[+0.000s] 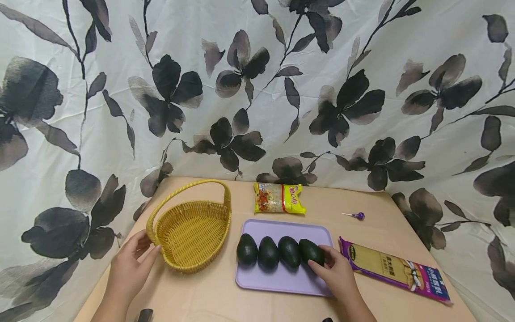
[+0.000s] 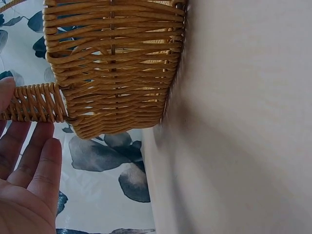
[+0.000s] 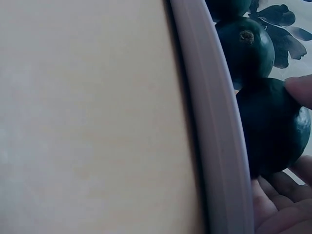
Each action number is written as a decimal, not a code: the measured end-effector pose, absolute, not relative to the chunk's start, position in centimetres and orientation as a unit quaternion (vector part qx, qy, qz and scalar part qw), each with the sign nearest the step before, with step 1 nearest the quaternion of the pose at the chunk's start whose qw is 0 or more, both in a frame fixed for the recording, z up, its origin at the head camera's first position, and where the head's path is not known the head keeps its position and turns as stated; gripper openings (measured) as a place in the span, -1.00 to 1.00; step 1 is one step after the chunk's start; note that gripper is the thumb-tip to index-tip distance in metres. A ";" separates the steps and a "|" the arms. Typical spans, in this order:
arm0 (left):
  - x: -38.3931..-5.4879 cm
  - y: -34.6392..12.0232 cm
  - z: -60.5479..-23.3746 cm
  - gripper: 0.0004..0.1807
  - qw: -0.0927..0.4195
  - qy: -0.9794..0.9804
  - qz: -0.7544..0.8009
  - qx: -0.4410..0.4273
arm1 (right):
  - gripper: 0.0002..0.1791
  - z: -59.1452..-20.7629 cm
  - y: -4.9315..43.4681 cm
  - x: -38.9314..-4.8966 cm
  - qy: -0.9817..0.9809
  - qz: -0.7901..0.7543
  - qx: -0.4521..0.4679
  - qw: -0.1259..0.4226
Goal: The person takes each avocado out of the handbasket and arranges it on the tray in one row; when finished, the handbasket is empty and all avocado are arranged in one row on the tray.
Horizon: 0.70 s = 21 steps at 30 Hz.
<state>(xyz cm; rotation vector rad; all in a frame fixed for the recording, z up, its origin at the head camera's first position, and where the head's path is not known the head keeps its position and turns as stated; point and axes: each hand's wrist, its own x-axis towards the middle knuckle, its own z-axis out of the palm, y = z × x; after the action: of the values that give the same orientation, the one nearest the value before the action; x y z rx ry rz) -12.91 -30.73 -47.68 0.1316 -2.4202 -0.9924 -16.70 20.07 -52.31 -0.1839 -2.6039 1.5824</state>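
My left hand (image 1: 129, 270) holds the yellow wicker basket (image 1: 195, 267) by the near foot of its arched handle (image 1: 227, 197). In the left wrist view the thumb lies on one side of the handle (image 2: 36, 103) and the fingers on the other. Several dark green avocados stand in a row on a lilac tray (image 1: 277, 286). With thumb and fingers, my right hand (image 1: 339, 275) grips the rightmost avocado (image 1: 310, 251), which leans toward its neighbour (image 1: 289, 252). The right wrist view shows the held avocado (image 3: 270, 126) just beyond the tray's rim (image 3: 219, 126).
Behind the tray lies a yellow food packet (image 1: 279, 198). A purple lollipop (image 1: 359, 216) is at the back right, and a long purple-edged pasta packet (image 1: 398, 270) lies right of the tray. A dark object (image 1: 145, 315) shows at the front edge. Flowered cloth (image 1: 281, 112) hangs behind the table.
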 end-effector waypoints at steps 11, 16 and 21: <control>-13.1 -30.8 -47.9 -0.41 0.263 -0.886 -0.376 0.056 | -0.24 -52.3 20.0 -16.9 -0.855 0.513 -0.067 0.027; -13.1 -30.8 -47.9 -0.40 0.263 -0.887 -0.375 0.056 | -0.24 -52.3 20.1 -16.9 -0.854 0.515 -0.068 0.023; -13.1 -30.8 -47.9 -0.41 0.265 -0.887 -0.375 0.050 | -0.24 -52.2 20.1 -16.8 -0.855 0.514 -0.066 0.026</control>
<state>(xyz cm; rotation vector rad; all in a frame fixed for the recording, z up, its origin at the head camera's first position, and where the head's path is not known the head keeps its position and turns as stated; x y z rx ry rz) -13.15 -30.78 -47.90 0.1359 -2.3949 -1.0142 -16.81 20.11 -52.22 -0.2035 -2.6418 1.5885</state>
